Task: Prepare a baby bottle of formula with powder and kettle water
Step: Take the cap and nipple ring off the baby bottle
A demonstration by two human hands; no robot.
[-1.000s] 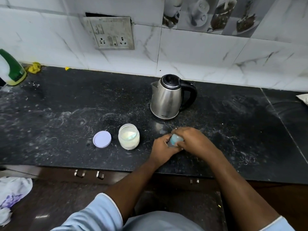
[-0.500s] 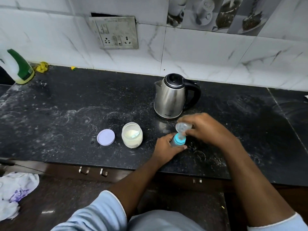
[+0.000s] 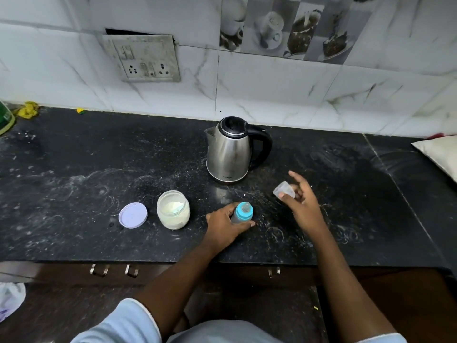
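The right hand [image 3: 300,201] has carried the clear cap [image 3: 284,190] aside; the left hand [image 3: 226,225] grips the bottle [image 3: 243,213], ready for unscrewing.

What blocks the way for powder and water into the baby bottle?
The blue ring with its teat closes the bottle, which the left hand grips. The right hand holds only the clear cap, apart to the right. The powder jar stands open.
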